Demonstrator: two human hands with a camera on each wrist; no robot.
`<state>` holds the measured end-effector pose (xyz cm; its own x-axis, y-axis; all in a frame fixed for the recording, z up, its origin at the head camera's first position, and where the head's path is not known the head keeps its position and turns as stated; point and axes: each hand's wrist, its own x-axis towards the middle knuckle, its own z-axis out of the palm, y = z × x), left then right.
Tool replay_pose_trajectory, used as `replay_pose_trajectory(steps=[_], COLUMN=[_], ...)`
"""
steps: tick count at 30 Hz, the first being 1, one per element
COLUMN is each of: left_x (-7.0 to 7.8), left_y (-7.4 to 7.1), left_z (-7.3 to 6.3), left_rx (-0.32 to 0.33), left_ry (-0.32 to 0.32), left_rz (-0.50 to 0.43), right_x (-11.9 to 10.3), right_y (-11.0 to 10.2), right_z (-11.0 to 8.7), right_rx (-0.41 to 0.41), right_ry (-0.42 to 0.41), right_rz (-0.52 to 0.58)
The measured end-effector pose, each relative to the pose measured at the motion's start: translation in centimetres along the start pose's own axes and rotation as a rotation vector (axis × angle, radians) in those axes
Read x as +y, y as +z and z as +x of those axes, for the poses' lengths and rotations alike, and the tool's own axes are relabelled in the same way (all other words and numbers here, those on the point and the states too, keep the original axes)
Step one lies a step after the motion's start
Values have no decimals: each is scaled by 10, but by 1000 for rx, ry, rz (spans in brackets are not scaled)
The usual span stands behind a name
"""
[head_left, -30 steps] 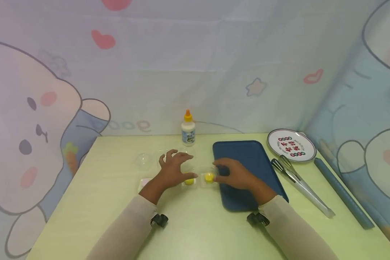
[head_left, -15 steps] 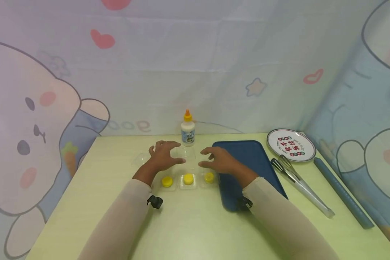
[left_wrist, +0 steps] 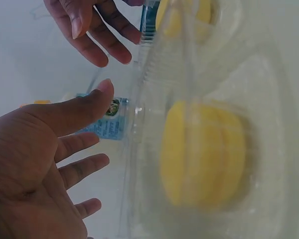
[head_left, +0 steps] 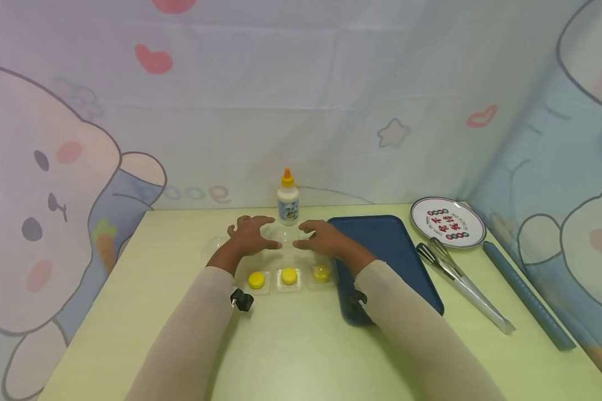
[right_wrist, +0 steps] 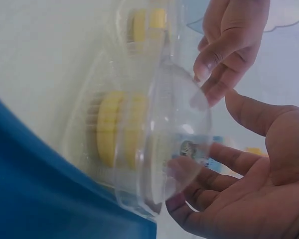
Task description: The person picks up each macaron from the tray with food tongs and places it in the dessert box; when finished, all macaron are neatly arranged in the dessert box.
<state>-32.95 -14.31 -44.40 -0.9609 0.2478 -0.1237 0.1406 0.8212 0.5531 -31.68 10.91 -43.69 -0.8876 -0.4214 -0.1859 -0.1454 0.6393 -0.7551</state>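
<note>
Three yellow macarons sit in clear plastic boxes in a row: a left macaron (head_left: 256, 280), a middle macaron (head_left: 289, 276) and a right macaron (head_left: 321, 273). In the right wrist view a clear domed lid (right_wrist: 182, 114) covers the right one. My left hand (head_left: 248, 236) hovers behind the left box, its fingers spread and loosely bent. Facing it, my right hand (head_left: 326, 238) is behind the right box with relaxed fingers. Between the two hands, a clear plastic lid (head_left: 286, 235) lies on the table. Neither hand grips anything.
A glue bottle (head_left: 288, 201) with an orange tip stands behind the hands. To the right lie a blue tray (head_left: 391, 250), partly under my right forearm, a printed plate (head_left: 448, 223), metal tongs (head_left: 466, 287) and a grey-blue rod (head_left: 529, 298). Another clear lid (head_left: 215, 244) lies left.
Both hands have moved away from me, off the row of boxes. The left shifted somewhat left and the right moved left, so the macarons now show fully.
</note>
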Motion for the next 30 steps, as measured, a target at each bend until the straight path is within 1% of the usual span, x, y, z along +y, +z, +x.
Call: replay_pose_trajectory(steps=[7,12,18,23,27,30], left_x=[-1,1,3,2,2,3], left_y=[4,6,6,8,8,7], left_z=[5,7,7,7,7,6], left_rx=[-19,-4,-14,-5,10,26], left_ry=[-51,-54,-52,-46,-30,-12], left_rz=[21,33,52,56,60,48], right_x=[3,3,3,3,5,8], right_y=[6,8,10,12,12,13], right_z=[8,10,11,12,13,13], right_rx=[-38,-47,-49,-53,-29,18], right_ry=[-1,6,11,3,-1,-9], right_rz=[5,8,12,29,49,64])
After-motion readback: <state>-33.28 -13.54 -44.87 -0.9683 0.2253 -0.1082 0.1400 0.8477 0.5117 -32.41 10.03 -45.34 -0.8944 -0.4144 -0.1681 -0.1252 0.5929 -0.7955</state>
